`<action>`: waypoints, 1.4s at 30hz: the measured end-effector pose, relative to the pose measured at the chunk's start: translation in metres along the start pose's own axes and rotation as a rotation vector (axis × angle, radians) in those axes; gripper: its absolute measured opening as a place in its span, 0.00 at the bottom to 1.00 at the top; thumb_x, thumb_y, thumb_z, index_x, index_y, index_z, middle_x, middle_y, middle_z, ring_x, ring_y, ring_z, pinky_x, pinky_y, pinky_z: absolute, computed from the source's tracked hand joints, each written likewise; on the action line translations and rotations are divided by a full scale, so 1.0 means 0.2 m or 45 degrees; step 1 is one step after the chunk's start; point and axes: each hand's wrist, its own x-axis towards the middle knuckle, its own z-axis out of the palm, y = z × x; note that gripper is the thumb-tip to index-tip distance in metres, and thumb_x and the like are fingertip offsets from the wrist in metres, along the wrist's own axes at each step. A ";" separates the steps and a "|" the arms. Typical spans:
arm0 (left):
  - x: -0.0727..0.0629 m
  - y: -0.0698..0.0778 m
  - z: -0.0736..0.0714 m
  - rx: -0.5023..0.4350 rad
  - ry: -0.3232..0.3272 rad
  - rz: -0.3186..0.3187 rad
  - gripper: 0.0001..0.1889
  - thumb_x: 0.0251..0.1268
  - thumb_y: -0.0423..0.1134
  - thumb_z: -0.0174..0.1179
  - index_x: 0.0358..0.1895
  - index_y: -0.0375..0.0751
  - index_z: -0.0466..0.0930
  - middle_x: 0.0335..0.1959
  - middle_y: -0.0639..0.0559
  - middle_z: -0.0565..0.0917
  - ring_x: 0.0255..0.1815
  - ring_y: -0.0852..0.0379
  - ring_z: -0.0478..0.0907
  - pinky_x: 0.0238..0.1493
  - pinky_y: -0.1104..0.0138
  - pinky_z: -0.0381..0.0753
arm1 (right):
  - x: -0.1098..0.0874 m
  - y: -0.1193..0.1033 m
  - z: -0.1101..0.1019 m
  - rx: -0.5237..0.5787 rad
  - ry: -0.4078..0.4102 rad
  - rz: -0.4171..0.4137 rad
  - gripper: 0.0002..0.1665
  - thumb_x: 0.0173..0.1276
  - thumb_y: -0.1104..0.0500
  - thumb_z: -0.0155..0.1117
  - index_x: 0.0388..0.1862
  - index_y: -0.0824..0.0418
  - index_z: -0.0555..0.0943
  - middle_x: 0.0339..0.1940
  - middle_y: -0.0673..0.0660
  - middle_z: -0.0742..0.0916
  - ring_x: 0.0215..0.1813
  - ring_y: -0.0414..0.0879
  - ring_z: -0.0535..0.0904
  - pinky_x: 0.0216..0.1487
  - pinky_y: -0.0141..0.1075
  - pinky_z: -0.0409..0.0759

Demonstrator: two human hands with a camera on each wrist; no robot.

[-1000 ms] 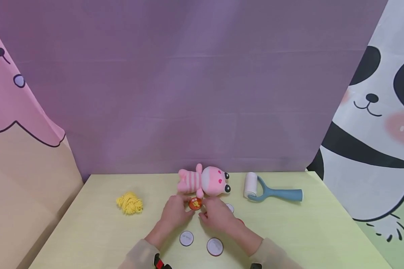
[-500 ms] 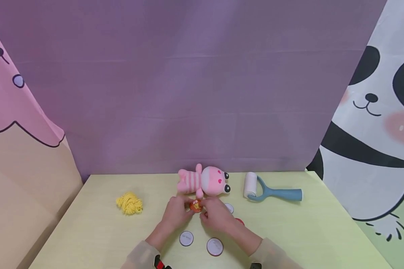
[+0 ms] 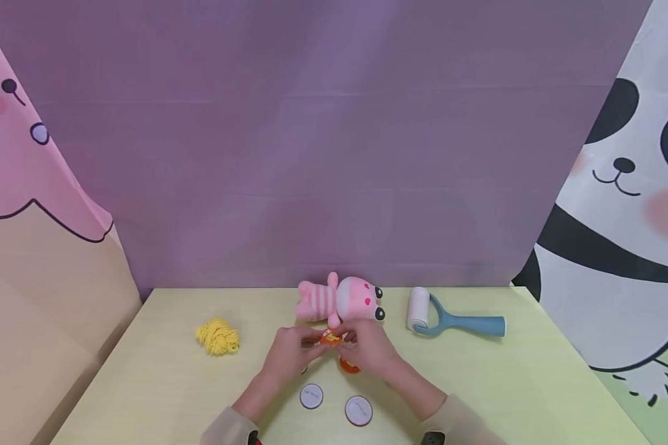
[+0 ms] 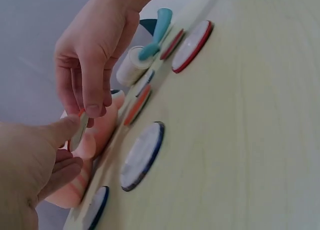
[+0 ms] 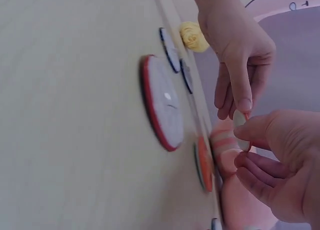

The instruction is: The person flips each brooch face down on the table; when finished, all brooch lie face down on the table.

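A small round disc (image 3: 331,338), orange-red with a yellow picture on its face, is pinched at its edges by both hands above the table. My left hand (image 3: 286,357) has thumb and fingers on its left side; my right hand (image 3: 369,347) grips the opposite side. In the left wrist view the disc (image 4: 78,132) stands tilted, its pale back showing. Below the right hand another orange disc (image 3: 349,365) lies on the table, partly covered. Two pale discs with dark rims, one smaller (image 3: 312,396) and one larger (image 3: 359,411), lie between the forearms.
Right behind the hands a pink striped plush toy (image 3: 359,300) lies on its side. A lint roller with a blue handle (image 3: 473,324) is at the back right, and a bundle of yellow yarn (image 3: 218,337) at left. A purple cloth (image 3: 334,154) hangs behind the table (image 3: 506,395).
The orange-red disc has come up and tilted between both hands. My right hand has shifted, uncovering the orange disc beneath and covering discs seen at its right before. The head view moved slightly.
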 end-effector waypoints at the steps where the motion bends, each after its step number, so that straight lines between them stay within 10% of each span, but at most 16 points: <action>1: 0.00 0.01 0.00 -0.025 0.011 0.003 0.09 0.65 0.35 0.76 0.46 0.36 0.93 0.41 0.45 0.94 0.42 0.50 0.94 0.44 0.64 0.92 | 0.00 0.00 -0.01 0.010 -0.005 0.014 0.12 0.64 0.64 0.77 0.47 0.59 0.92 0.42 0.52 0.93 0.39 0.43 0.86 0.43 0.32 0.88; 22: 0.01 0.08 -0.03 -0.102 0.251 0.061 0.07 0.66 0.30 0.73 0.45 0.36 0.92 0.29 0.47 0.93 0.28 0.58 0.91 0.34 0.76 0.87 | 0.02 -0.01 -0.06 0.124 0.067 0.050 0.06 0.71 0.62 0.74 0.45 0.57 0.90 0.34 0.48 0.92 0.34 0.35 0.83 0.39 0.26 0.85; 42: 0.01 0.02 -0.06 -0.184 -0.014 -0.072 0.21 0.59 0.27 0.76 0.57 0.30 0.87 0.35 0.43 0.93 0.33 0.57 0.90 0.37 0.75 0.88 | 0.01 -0.03 0.00 0.188 0.045 0.036 0.14 0.70 0.67 0.72 0.53 0.62 0.85 0.31 0.52 0.89 0.31 0.40 0.81 0.35 0.27 0.83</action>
